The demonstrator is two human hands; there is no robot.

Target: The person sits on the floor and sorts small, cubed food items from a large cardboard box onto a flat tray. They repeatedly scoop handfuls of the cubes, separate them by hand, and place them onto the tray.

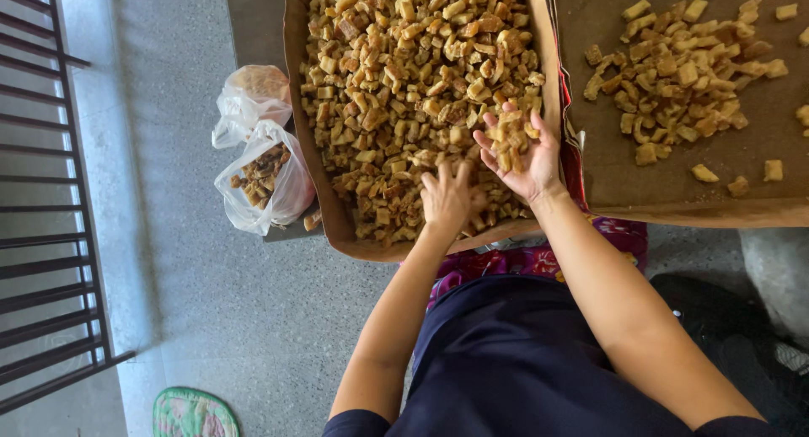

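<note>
Your right hand (pixel 516 150) cups golden chunks (pixel 511 140), palm up and spread; tilting it could spill them. Your left hand (pixel 448 197) lies spread, palm down, on the heap in the cardboard tray (pixel 297 91).

We see golden-brown cubes (pixel 404 91) in a tan cardboard tray (pixel 297 108), a darker brown board (pixel 607 159) at upper right, clear white bags (pixel 261 163), speckled grey floor (pixel 211 302), a green floral mat (pixel 194 413), a navy shirt (pixel 506 369), and pink-patterned cloth (pixel 506 262).
</note>
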